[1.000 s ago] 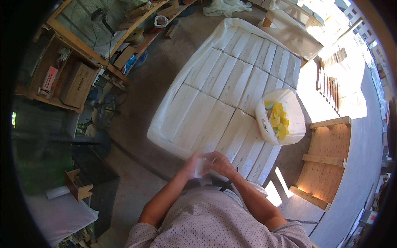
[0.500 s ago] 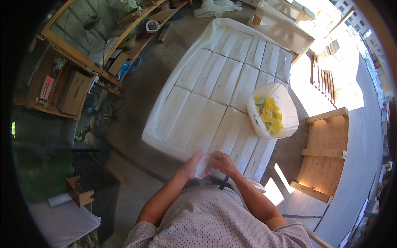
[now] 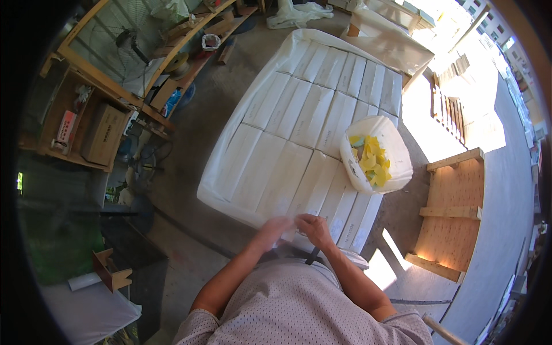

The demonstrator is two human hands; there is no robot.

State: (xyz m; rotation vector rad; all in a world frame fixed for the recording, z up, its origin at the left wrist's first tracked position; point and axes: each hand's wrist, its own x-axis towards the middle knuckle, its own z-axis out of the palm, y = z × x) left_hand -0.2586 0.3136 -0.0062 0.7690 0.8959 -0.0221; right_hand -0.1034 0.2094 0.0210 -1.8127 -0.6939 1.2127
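Note:
Just above the near edge of the stack of white boxes [image 3: 276,172], my two hands are close together in front of my waist. My left hand [image 3: 275,231] is smeared by motion, so how its fingers lie cannot be made out. Beside it, my right hand [image 3: 314,230] has its fingers curled and pressed together. A pale scrap shows faintly below the fingertips, too small to name. The boxes lie in close rows, with clear plastic film [image 3: 221,155] around their sides. On their right part stands a white plastic tub [image 3: 399,164] holding yellow scraps [image 3: 375,163].
At the left are a wooden shelf [image 3: 72,152] with cartons and a long wooden bench [image 3: 198,60] with odds and ends. To the right stands a plywood panel with battens [image 3: 454,213]. A slatted pallet [image 3: 448,112] lies in sunlight behind it. Crumpled plastic [image 3: 299,14] lies at the back.
The white piece that was between my hands no longer shows clearly. My left hand has shifted slightly and is more blurred; my right hand stays nearly in place with its fingers curled.

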